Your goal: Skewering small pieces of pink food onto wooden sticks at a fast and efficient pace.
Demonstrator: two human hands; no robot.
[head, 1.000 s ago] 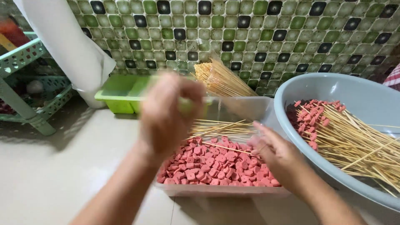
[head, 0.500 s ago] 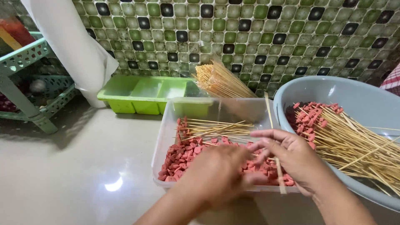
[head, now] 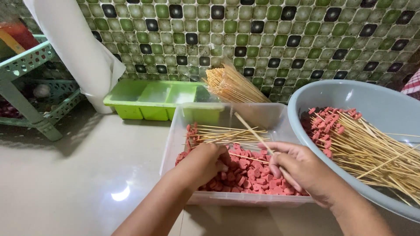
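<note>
Inside the clear plastic tub [head: 175, 135], the left hand [head: 203, 164] lies knuckles up on the heap of pink-red sausage pieces [head: 249, 172], its fingers curled down into them; whether a piece is pinched cannot be told, because the fingertips are hidden. Just beside it, the right hand [head: 297, 168] pinches a single bamboo skewer [head: 253, 133] between thumb and fingers, the stick slanting up and away toward the tub's far wall. Loose bare skewers [head: 227, 133] lie across the far end of the heap. To the right, touching the tub, a grey-blue basin [head: 350, 94] holds loaded skewers [head: 350, 140], each with pink pieces threaded at one end, the pieces gathered toward the basin's left side. Behind the tub, a bundle of bare skewers in a clear wrapper [head: 229, 85] leans against the wall of green, black and cream tiles [head: 284, 35]. A lime-green divided tray [head: 153, 98] sits to the left of the bundle, a white plastic-wrapped roll [head: 76, 48] stands beside it, and a pale green rack [head: 26, 83] occupies the far left.
</note>
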